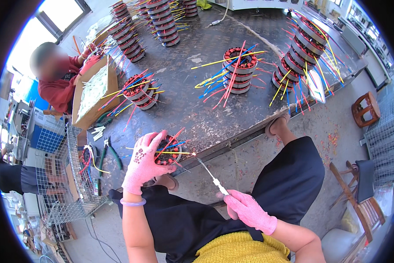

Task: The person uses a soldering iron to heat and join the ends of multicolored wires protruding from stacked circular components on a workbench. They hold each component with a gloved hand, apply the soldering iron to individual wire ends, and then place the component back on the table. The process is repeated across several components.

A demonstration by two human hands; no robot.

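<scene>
My left hand (141, 163), in a pink glove, is closed around the side of a stator (177, 153) at the table's near edge. Red, blue and yellow wires stick out of this ring-shaped motor part. My right hand (251, 213), gloved in pink too, grips a slim tool (218, 183) with a white handle and a thin metal shaft. The shaft points up and left to the tip of a yellow wire (179, 152), where a small bright orange spot shows. Whether tool and wire touch, I cannot tell.
Stator stacks stand on the dark table (197, 107): a short one (240, 72), a tall leaning one (300, 52) and several farther back. Green-handled pliers (113, 154) lie left, by a cardboard box (110, 83) of white pieces. A co-worker (59, 83) sits beyond; a wooden stool (365, 109) stands right.
</scene>
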